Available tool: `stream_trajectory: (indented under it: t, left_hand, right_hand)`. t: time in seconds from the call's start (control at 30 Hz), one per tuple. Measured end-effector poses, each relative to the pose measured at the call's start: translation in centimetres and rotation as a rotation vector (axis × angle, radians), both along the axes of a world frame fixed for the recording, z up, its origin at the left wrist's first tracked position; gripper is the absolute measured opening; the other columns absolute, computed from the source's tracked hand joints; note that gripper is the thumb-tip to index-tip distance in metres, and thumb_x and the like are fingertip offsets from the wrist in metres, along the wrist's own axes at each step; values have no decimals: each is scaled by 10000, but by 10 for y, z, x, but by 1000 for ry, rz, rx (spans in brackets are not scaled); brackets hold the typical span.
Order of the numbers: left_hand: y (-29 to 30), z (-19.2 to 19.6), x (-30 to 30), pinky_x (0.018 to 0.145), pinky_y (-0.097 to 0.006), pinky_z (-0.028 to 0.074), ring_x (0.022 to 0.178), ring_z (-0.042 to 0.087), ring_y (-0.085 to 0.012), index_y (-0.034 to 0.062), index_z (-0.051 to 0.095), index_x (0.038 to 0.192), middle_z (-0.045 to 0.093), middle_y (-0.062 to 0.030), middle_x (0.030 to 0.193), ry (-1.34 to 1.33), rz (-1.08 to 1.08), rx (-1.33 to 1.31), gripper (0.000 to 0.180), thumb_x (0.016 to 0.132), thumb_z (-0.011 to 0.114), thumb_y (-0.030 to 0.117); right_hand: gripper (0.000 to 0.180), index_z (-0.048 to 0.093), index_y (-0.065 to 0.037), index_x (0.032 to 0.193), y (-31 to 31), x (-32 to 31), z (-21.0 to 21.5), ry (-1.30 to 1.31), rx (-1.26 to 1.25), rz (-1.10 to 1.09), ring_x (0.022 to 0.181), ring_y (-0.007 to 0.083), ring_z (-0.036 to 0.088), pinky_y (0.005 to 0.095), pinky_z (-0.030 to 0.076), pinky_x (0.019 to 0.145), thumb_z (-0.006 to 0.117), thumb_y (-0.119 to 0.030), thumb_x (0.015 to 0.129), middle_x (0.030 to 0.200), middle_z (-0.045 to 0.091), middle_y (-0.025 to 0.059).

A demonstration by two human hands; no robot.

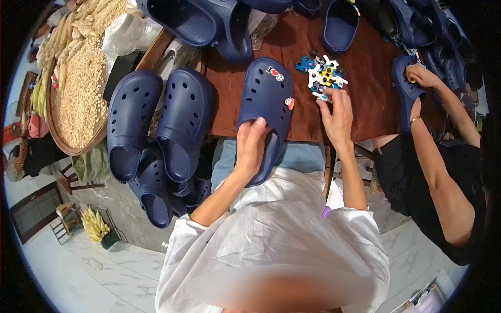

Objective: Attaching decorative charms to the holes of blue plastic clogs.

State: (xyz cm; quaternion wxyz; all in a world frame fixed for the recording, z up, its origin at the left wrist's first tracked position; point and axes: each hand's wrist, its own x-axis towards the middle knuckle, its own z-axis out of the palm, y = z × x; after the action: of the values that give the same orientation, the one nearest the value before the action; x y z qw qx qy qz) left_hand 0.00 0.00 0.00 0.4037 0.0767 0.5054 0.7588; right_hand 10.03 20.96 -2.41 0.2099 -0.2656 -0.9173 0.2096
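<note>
My left hand grips a navy clog at its opening, thumb on the upper and the other fingers partly hidden. The clog lies toe away from me over the table's near edge. Two small charms sit in its holes: a red, black and white charm near the toe and a colourful charm on the right side. My right hand is at the near edge of a pile of charms in blue, white, yellow and black. Its thumb and fingertips close around a white and blue shoe charm.
Navy clogs stand stacked at left, and more clogs lie along the far side. A tray of grain is at far left. At right, a co-worker's hand touches another clog. Brown cloth covers the table.
</note>
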Motion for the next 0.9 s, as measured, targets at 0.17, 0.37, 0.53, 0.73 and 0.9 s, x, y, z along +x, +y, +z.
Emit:
stream_trajectory:
  t: [0.17, 0.37, 0.53, 0.73, 0.9]
  left_hand:
    - [22, 14, -8, 1138, -467, 343, 1319, 468, -306, -24, 425, 1374, 482, -177, 1428, -634, 320, 351, 506, 966, 499, 267]
    - [14, 21, -7, 1113, -478, 384, 1258, 530, -310, -22, 430, 1362, 526, -183, 1374, -715, 273, 279, 468, 956, 466, 208]
    - [1, 30, 10, 894, -429, 586, 1080, 632, -259, -41, 500, 1245, 592, -162, 1213, -711, 120, 110, 330, 933, 465, 61]
    - [-8, 36, 13, 921, -388, 548, 1063, 638, -213, -30, 526, 1234, 622, -119, 1185, -571, -7, -44, 338, 932, 533, 121]
    - [-9, 29, 7, 938, -359, 527, 1030, 654, -189, 6, 570, 1215, 653, -93, 1142, -614, -56, -176, 348, 930, 602, 204]
  right_hand:
    - [160, 625, -15, 1017, -9, -5, 29, 164, -519, 64, 763, 125, 551, 290, 470, 715, 683, -84, 885, 897, 578, 31]
    - [116, 625, 7, 994, -18, -20, 64, 149, -712, 343, 720, 82, 549, 233, 477, 669, 657, -23, 887, 905, 575, 26]
    - [121, 642, 24, 977, -28, -32, 91, -77, -802, 600, 776, 123, 619, 279, 544, 616, 663, -21, 867, 906, 581, 60]
    - [201, 655, -5, 962, -38, -38, 82, -77, -482, 569, 762, 230, 629, 350, 509, 701, 727, -116, 810, 876, 609, 98]
    - [188, 667, -20, 916, -40, -33, 79, -111, -539, 516, 786, 237, 628, 364, 492, 715, 736, -151, 801, 855, 618, 91]
